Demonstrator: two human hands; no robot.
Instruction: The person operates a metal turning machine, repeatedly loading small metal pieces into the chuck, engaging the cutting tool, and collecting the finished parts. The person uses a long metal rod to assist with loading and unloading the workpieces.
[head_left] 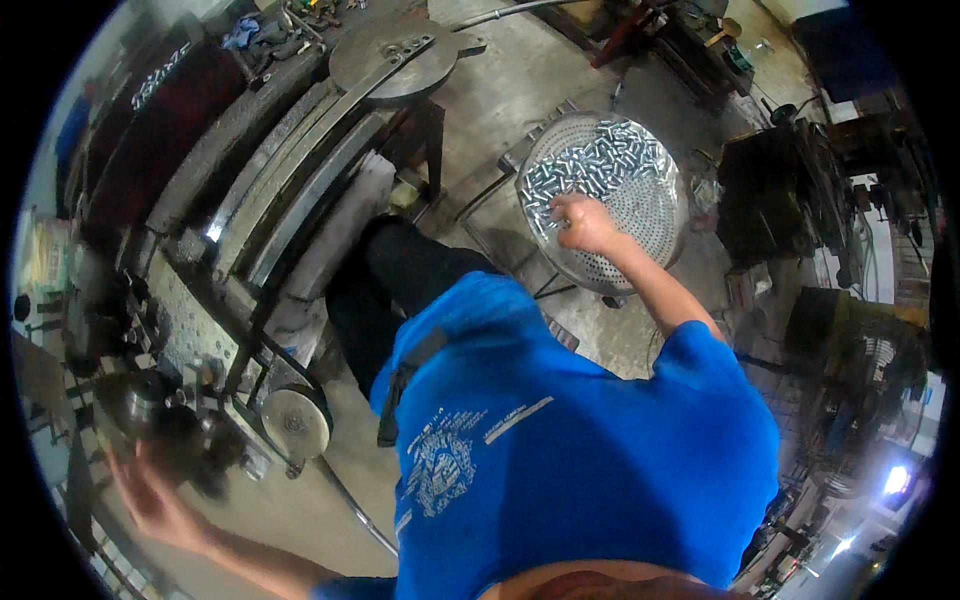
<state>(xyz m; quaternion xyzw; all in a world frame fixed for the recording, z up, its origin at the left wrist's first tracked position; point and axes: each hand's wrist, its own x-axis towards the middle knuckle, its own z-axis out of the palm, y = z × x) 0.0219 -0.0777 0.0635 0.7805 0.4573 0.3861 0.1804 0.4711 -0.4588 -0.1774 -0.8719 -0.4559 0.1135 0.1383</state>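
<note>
My right hand is over the round perforated metal tray, at the near left edge of a pile of short shiny metal cylinders. Its fingers are curled in; whatever they hold, if anything, is hidden. At the far left, my left hand reaches out with its fingers stretched apart and somewhat blurred. It is nearest to dark machine parts and a round metal fitting, and no grip on anything shows.
A long machine bed with curved-looking rails runs along my left, with a round metal plate at its far end. Closer in is a handwheel-like disc. More cylinders lie at the upper left. Dark machinery stands at right.
</note>
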